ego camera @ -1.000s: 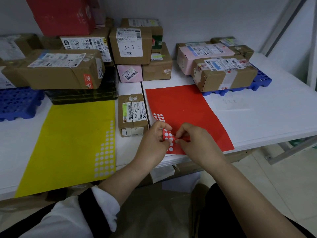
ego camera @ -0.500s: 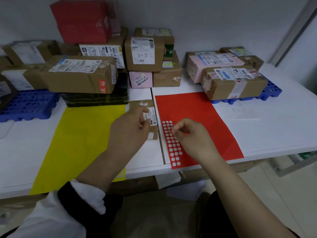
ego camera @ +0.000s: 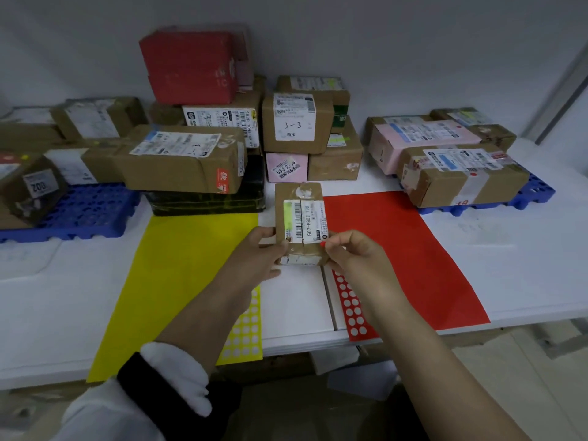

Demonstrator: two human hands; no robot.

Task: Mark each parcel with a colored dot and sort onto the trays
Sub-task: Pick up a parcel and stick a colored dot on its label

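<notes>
White table (ego camera: 509, 249); left hand (ego camera: 257, 253) gripping parcel (ego camera: 300, 218), right hand (ego camera: 353, 253) with pinched red dot (ego camera: 323, 244) now at it.

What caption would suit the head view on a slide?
A small brown parcel gripped by the left hand, with a red dot pinched in the right hand at its label.

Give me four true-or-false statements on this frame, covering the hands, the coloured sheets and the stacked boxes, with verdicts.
1. The right hand pinches a red dot at the small parcel. True.
2. The left hand lies flat on the yellow sheet. False: it grips the small parcel's left side.
3. The red sheet lies left of the yellow sheet. False: it lies right of the yellow sheet.
4. A red box tops the stack at the back. True.
</notes>
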